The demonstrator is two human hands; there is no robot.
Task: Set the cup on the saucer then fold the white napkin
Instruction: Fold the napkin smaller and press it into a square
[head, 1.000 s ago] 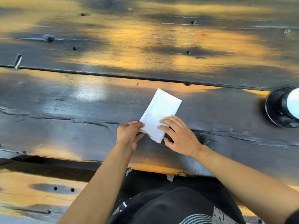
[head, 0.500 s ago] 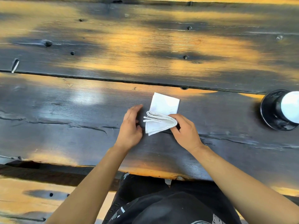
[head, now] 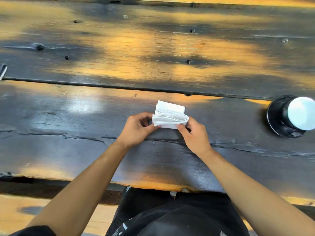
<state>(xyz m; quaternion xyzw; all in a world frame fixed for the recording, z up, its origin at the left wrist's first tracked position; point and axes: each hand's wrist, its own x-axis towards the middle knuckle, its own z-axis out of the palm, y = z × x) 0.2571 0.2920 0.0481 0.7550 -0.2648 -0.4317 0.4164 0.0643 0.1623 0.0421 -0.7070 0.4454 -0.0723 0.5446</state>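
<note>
Napkin [head: 170, 116] mid-table [head: 68, 133], part-folded. Left hand [head: 138, 128] and right hand [head: 196, 133] pinch its near corners. Judged light, limp, springs open; hold at edges. Cup [head: 301, 113] on saucer [head: 276, 123], far right.

A person sits at a dark, worn wooden table [head: 85, 133], bare forearms reaching out over its near edge. Both hands meet at a white napkin [head: 170, 116]: the left hand [head: 136, 128] pinches its left end, the right hand [head: 196, 135] pinches its right end, and the near half is turned up and over so the stacked layers show along the fold. Well off to the right, a pale cup [head: 301, 113] stands on a black saucer [head: 274, 116].
</note>
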